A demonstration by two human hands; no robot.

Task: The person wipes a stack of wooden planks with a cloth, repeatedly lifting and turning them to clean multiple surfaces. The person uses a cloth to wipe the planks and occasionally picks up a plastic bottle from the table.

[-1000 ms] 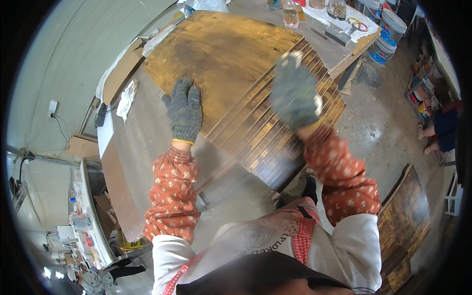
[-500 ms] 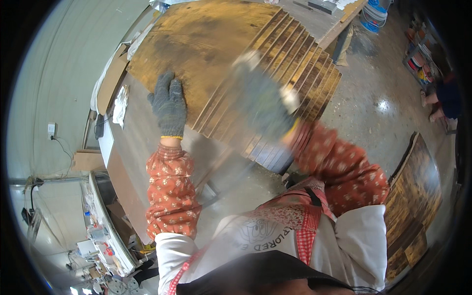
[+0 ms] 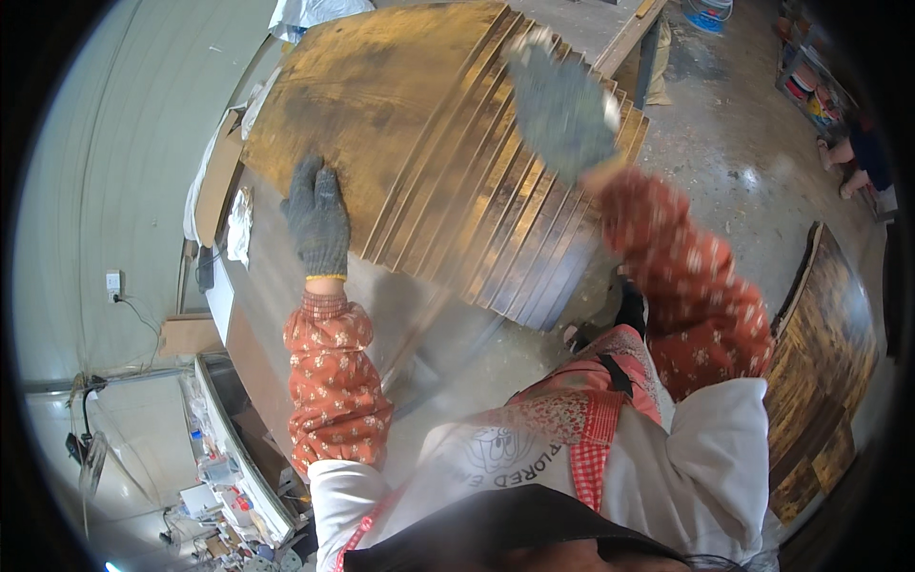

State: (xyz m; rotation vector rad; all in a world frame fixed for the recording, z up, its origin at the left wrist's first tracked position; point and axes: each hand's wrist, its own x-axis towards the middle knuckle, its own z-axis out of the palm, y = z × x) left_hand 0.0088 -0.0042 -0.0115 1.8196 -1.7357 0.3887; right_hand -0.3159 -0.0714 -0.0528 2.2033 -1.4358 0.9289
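My left hand (image 3: 318, 214), in a dark grey knitted glove, lies flat with its fingers stretched out on the near left corner of a wooden board (image 3: 381, 105). This board is the top one of a fanned stack of boards (image 3: 510, 205) with brown and yellow scorched-looking faces, their edges stepping down to the right. My right hand (image 3: 562, 110), gloved alike and smeared by motion, is over the stepped edges at the upper right. Something pale shows at its fingertips and by its thumb side; what it is I cannot make out.
The stack lies on a grey-brown table (image 3: 272, 276). A crumpled white cloth (image 3: 239, 227) is at its left. More dark-stained boards (image 3: 824, 353) lean at the right. A blue and white bucket (image 3: 707, 15) stands far right, and another person's legs (image 3: 843, 167) show at the right edge.
My right hand has swept up and to the right across the stepped board edges. My left hand keeps its place on the top board. The whole view has shifted slightly.
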